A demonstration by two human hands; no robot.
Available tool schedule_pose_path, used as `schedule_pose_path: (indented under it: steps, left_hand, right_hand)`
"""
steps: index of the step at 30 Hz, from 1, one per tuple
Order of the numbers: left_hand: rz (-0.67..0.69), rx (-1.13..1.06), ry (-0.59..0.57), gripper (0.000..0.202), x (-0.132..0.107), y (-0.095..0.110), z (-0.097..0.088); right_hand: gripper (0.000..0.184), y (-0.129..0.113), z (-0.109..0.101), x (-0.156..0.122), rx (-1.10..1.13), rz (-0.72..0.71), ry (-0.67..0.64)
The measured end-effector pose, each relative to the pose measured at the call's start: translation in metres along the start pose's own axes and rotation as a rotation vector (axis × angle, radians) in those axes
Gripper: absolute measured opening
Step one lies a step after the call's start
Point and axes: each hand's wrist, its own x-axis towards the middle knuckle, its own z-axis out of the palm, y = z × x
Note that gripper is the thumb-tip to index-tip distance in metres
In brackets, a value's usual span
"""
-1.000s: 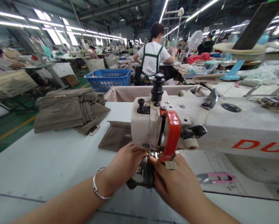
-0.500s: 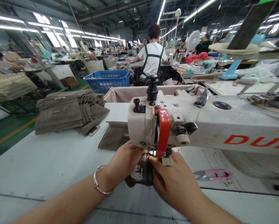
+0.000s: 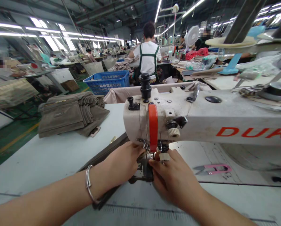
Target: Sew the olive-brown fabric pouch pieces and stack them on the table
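Seen from above, the left hand, toward 8 o'clock, and right hand, at 4, bring their fingertips near each other beneath the head of a white sewing machine; I cannot tell whether they grip. A dark fabric piece runs under the left wrist toward 8. On the surface, stacked brown pouches lie at 10, pink-handled snips at 3.

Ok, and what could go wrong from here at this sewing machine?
The left hand and right hand are both close to the presser foot; a slip might pinch a finger. The dark fabric piece passes beneath the left forearm, which might drag it askew. The pink-handled snips lie near the right forearm and could get knocked.
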Motion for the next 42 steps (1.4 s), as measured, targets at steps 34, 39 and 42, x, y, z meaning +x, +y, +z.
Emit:
schedule_pose_path:
  steps: [34,39,42]
  left_hand:
    - [0.049,-0.055,-0.006,0.023,0.003,0.017,-0.001]
    - [-0.061,-0.236,0.050,0.020,-0.001,0.025,0.003]
    - [-0.078,-0.326,0.056,0.021,-0.010,0.024,0.003]
  right_hand:
    - [0.036,-0.004,0.008,0.000,-0.108,0.002,-0.120]
    - [0.017,-0.005,0.007,0.001,-0.112,0.018,-0.127]
    - [0.018,-0.006,0.007,0.001,-0.119,0.043,-0.127]
